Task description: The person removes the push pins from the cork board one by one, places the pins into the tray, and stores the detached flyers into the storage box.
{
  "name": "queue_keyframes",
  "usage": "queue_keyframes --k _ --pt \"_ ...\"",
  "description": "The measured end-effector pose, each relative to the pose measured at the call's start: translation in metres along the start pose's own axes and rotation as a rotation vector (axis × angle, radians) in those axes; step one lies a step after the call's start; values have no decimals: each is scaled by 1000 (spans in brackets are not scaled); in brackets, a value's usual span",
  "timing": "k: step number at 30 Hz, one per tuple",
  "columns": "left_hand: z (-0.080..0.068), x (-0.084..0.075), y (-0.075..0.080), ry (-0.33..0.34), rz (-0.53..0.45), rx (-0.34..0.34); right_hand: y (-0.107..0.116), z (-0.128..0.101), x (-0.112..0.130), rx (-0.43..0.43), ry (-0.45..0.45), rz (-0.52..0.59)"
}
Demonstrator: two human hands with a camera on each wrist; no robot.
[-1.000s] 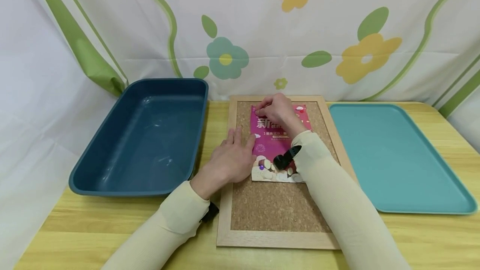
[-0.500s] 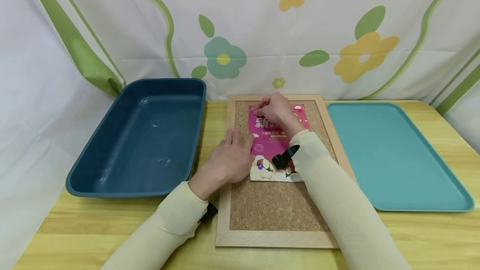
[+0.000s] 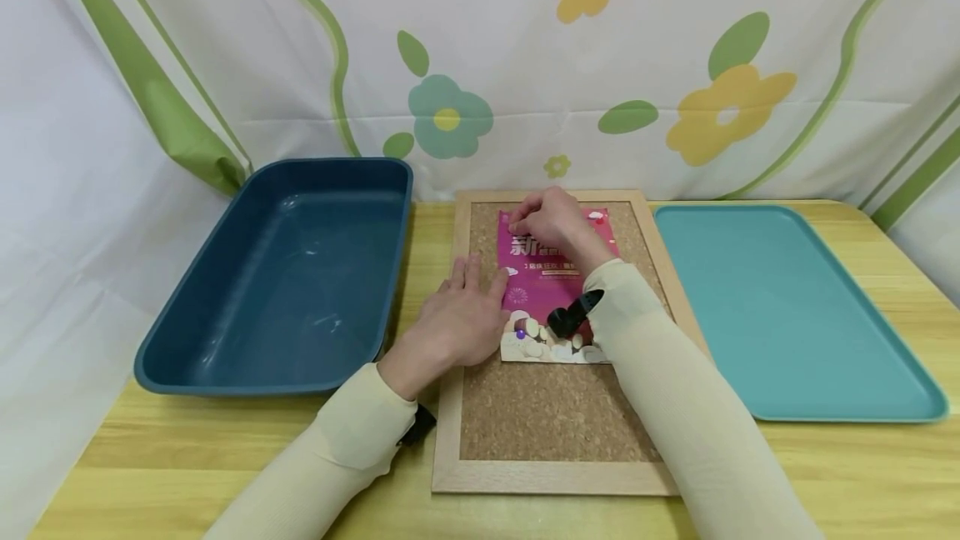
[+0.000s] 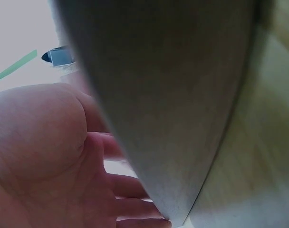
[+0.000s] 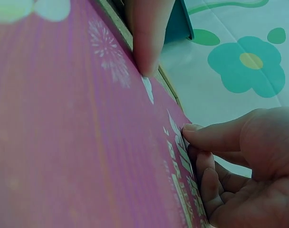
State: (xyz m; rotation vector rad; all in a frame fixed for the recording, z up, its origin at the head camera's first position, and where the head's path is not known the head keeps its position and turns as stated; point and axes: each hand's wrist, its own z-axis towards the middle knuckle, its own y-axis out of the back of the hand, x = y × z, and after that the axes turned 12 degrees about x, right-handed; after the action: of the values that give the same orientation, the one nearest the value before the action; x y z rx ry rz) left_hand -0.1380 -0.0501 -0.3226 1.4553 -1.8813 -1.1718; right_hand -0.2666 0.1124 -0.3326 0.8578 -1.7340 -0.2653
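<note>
A pink-purple poster (image 3: pixel 540 294) with white lettering lies on a wood-framed cork board (image 3: pixel 555 415). At its upper left corner, my right hand (image 3: pixel 553 219) has its thumb and curled forefinger together, pinching something small that the fingertips hide. In the right wrist view, that thumb (image 5: pixel 216 135) meets the poster's edge. My left hand (image 3: pixel 465 315) rests palm down across the board's left frame, fingers extended; its thumb touches the poster's left edge. From the left wrist view, the same palm (image 4: pixel 40 137) shows beside the frame's side (image 4: pixel 158 95).
Left of the board stands a deep dark blue bin (image 3: pixel 300 273). A flat teal tray (image 3: pixel 795 315) lies to the right. All sit on a yellow wooden table (image 3: pixel 180 457), backed by a flowered curtain (image 3: pixel 517 65). Black wrist cameras are strapped at both cuffs.
The head view has shifted slightly. Both hands, the poster and the board keep their places, with the right fingertips still at the upper left corner.
</note>
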Motion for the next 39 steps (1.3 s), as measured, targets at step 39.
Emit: queue_keyframes --k 39 --pt "-1 -1 -1 -3 27 -21 3 -2 -5 24 24 -21"
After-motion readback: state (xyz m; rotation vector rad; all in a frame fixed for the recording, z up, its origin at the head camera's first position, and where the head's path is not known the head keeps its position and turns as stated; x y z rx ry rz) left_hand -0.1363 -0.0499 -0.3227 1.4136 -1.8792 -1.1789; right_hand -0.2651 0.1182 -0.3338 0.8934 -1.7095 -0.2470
